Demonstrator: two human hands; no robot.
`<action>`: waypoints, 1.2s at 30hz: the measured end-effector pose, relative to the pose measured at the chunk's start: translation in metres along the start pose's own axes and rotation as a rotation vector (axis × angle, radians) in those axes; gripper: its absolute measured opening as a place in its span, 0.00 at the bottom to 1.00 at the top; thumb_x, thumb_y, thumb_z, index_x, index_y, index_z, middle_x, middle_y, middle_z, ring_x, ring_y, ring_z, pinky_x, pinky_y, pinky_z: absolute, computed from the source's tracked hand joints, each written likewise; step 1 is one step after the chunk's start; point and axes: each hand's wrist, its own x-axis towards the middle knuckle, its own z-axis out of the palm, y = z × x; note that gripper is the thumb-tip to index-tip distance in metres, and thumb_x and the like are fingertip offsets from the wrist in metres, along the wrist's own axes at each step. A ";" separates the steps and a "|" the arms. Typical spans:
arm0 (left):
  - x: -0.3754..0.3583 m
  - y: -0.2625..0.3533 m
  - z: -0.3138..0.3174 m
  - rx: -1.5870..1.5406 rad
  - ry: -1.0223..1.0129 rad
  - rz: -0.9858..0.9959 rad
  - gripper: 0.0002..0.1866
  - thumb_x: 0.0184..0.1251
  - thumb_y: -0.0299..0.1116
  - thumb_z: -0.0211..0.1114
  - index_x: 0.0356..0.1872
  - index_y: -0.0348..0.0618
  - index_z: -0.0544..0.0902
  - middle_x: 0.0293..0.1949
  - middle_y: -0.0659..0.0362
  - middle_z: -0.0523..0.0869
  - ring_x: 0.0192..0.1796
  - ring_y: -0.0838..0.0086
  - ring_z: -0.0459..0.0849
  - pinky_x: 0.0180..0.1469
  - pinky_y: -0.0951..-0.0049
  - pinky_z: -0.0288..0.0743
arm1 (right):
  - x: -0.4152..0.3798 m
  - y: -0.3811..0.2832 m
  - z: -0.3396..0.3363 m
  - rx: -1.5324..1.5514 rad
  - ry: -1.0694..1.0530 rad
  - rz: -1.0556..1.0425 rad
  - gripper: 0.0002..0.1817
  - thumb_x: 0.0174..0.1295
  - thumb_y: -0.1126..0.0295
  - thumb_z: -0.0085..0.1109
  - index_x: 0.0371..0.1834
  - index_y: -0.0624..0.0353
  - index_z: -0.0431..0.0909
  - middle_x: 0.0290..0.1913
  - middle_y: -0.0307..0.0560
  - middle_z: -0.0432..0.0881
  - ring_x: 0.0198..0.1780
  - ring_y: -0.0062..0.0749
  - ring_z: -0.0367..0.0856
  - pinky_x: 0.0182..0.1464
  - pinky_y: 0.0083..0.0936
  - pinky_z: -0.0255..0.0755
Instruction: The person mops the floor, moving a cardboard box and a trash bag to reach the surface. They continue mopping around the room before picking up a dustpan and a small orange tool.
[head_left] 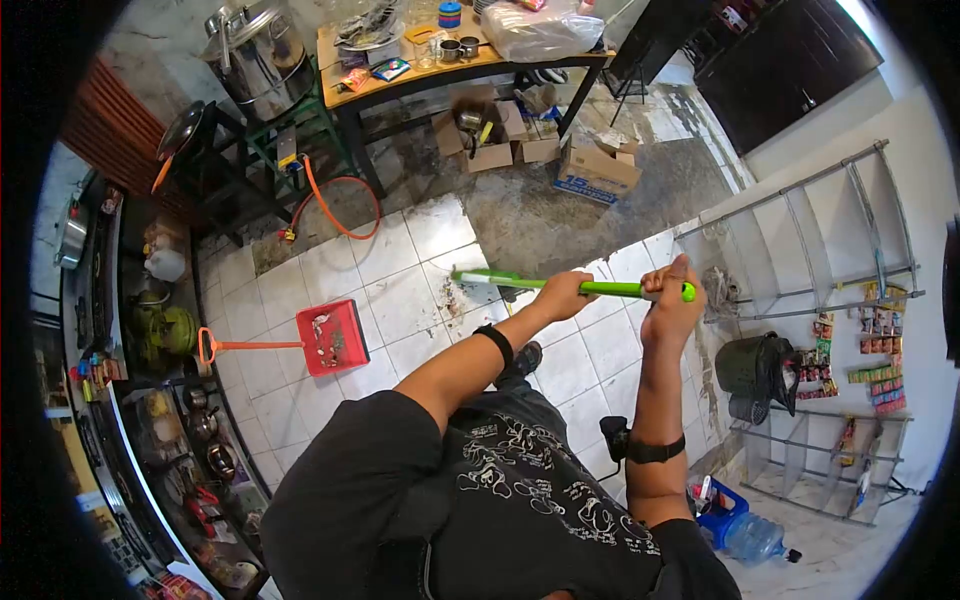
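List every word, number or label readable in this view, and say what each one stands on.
"15": blue print on the side of the cardboard box on the floor; the rest of that line is too blurred.
White lettering on the black shirt: distorted, not readable.
Packets on the wire rack: too small to read.
Green broom handle, held by left hand and right hand: no text visible.

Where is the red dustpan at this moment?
In the head view, the red dustpan lies on the white tiled floor, left of the green broom handle, with its orange handle pointing toward the counter on the left.
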 end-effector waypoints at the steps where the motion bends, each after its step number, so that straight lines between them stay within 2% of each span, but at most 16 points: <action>1: -0.002 -0.002 -0.001 -0.025 -0.021 0.032 0.12 0.55 0.40 0.67 0.34 0.44 0.80 0.32 0.48 0.82 0.38 0.51 0.80 0.39 0.60 0.72 | -0.001 -0.007 0.001 0.043 -0.004 0.005 0.23 0.69 0.59 0.52 0.18 0.61 0.65 0.17 0.40 0.66 0.22 0.22 0.65 0.30 0.19 0.64; 4: -0.009 -0.019 -0.005 -0.072 -0.059 0.086 0.12 0.56 0.41 0.66 0.33 0.44 0.81 0.30 0.48 0.82 0.36 0.52 0.80 0.38 0.61 0.72 | -0.008 -0.024 0.004 0.118 0.011 -0.002 0.24 0.68 0.57 0.52 0.17 0.60 0.64 0.17 0.39 0.65 0.21 0.22 0.64 0.29 0.20 0.63; 6: -0.014 -0.025 -0.016 0.002 -0.171 -0.030 0.12 0.57 0.42 0.66 0.35 0.45 0.81 0.30 0.49 0.82 0.35 0.51 0.80 0.38 0.60 0.72 | -0.012 -0.038 0.008 0.147 -0.026 -0.032 0.23 0.68 0.57 0.53 0.18 0.60 0.64 0.17 0.39 0.64 0.21 0.23 0.63 0.29 0.21 0.62; 8: -0.013 -0.016 -0.022 0.035 -0.132 -0.022 0.11 0.56 0.41 0.66 0.34 0.46 0.81 0.30 0.48 0.82 0.35 0.51 0.80 0.37 0.59 0.72 | -0.013 -0.054 0.012 0.237 0.007 -0.112 0.22 0.68 0.57 0.52 0.20 0.60 0.64 0.18 0.38 0.63 0.21 0.23 0.62 0.29 0.22 0.62; 10: -0.004 -0.013 -0.025 0.073 -0.015 0.103 0.08 0.55 0.37 0.65 0.32 0.46 0.82 0.29 0.48 0.82 0.35 0.51 0.80 0.36 0.59 0.72 | -0.013 -0.067 0.014 0.256 -0.018 -0.158 0.21 0.68 0.58 0.52 0.20 0.60 0.64 0.19 0.38 0.63 0.21 0.23 0.62 0.30 0.24 0.63; 12: 0.009 -0.008 -0.038 0.019 -0.002 0.023 0.07 0.52 0.31 0.65 0.34 0.45 0.81 0.29 0.49 0.83 0.35 0.53 0.81 0.36 0.59 0.72 | -0.014 -0.075 0.018 0.220 -0.053 -0.246 0.21 0.68 0.59 0.52 0.20 0.60 0.64 0.18 0.38 0.62 0.22 0.23 0.62 0.32 0.25 0.64; 14: 0.018 0.011 -0.063 -0.092 -0.014 -0.164 0.10 0.50 0.29 0.66 0.35 0.44 0.82 0.32 0.50 0.84 0.37 0.55 0.82 0.39 0.60 0.74 | -0.009 -0.063 0.023 0.218 -0.076 -0.265 0.21 0.68 0.60 0.52 0.20 0.60 0.64 0.19 0.39 0.64 0.23 0.24 0.64 0.33 0.25 0.65; 18: 0.059 -0.070 -0.044 0.044 0.202 -0.035 0.13 0.50 0.30 0.68 0.39 0.44 0.82 0.36 0.50 0.84 0.40 0.56 0.81 0.42 0.62 0.74 | 0.019 -0.003 0.031 -0.025 -0.206 -0.319 0.18 0.69 0.63 0.51 0.22 0.62 0.69 0.22 0.41 0.72 0.27 0.23 0.70 0.37 0.23 0.68; 20: 0.072 -0.102 -0.041 0.072 0.195 -0.158 0.14 0.50 0.32 0.69 0.40 0.44 0.80 0.40 0.49 0.82 0.45 0.54 0.80 0.45 0.62 0.74 | 0.034 0.027 0.033 -0.106 -0.281 -0.220 0.18 0.69 0.63 0.51 0.22 0.63 0.70 0.22 0.40 0.72 0.28 0.21 0.71 0.35 0.20 0.66; 21: 0.073 -0.104 -0.045 0.092 0.118 -0.206 0.14 0.52 0.34 0.69 0.40 0.44 0.79 0.40 0.48 0.81 0.45 0.52 0.79 0.45 0.60 0.73 | 0.042 0.039 0.035 -0.068 -0.307 -0.176 0.18 0.69 0.63 0.51 0.22 0.63 0.69 0.22 0.39 0.72 0.27 0.20 0.70 0.34 0.19 0.66; 24: 0.084 -0.122 -0.033 0.221 0.068 -0.121 0.13 0.54 0.36 0.67 0.39 0.43 0.79 0.39 0.48 0.81 0.44 0.51 0.78 0.45 0.58 0.73 | 0.084 0.047 0.033 -0.031 -0.254 -0.118 0.20 0.69 0.63 0.51 0.21 0.62 0.66 0.19 0.38 0.69 0.24 0.21 0.67 0.31 0.19 0.63; 26: 0.091 -0.115 -0.034 0.219 0.044 -0.139 0.12 0.56 0.37 0.66 0.39 0.44 0.79 0.39 0.48 0.81 0.45 0.51 0.78 0.45 0.57 0.72 | 0.123 0.034 0.028 0.219 -0.298 -0.040 0.21 0.68 0.61 0.52 0.20 0.62 0.65 0.18 0.38 0.66 0.23 0.22 0.65 0.30 0.20 0.63; 28: 0.101 -0.113 -0.035 0.212 0.025 -0.161 0.12 0.57 0.37 0.65 0.40 0.45 0.79 0.39 0.48 0.81 0.45 0.50 0.78 0.45 0.56 0.72 | 0.164 0.020 0.021 0.297 -0.369 -0.064 0.23 0.66 0.56 0.53 0.19 0.61 0.64 0.18 0.38 0.65 0.22 0.23 0.63 0.30 0.23 0.63; 31: 0.119 -0.108 -0.038 0.255 -0.093 -0.293 0.13 0.62 0.39 0.62 0.44 0.45 0.78 0.42 0.47 0.81 0.45 0.50 0.79 0.44 0.54 0.72 | 0.225 0.014 0.010 0.432 -0.434 0.004 0.20 0.66 0.59 0.54 0.21 0.60 0.64 0.19 0.38 0.65 0.22 0.22 0.63 0.31 0.24 0.64; 34: 0.153 -0.097 -0.034 0.218 0.041 -0.253 0.13 0.62 0.37 0.61 0.46 0.45 0.77 0.43 0.47 0.82 0.45 0.49 0.79 0.43 0.54 0.71 | 0.279 0.029 0.005 0.478 -0.535 -0.007 0.13 0.66 0.65 0.56 0.28 0.61 0.68 0.22 0.40 0.69 0.26 0.25 0.69 0.35 0.24 0.66; 36: 0.184 -0.088 -0.029 0.162 0.115 -0.224 0.14 0.62 0.36 0.61 0.48 0.45 0.76 0.42 0.46 0.81 0.45 0.48 0.78 0.43 0.54 0.71 | 0.302 0.041 0.010 0.364 -0.552 -0.069 0.06 0.64 0.71 0.56 0.36 0.61 0.72 0.29 0.42 0.74 0.33 0.29 0.75 0.40 0.25 0.69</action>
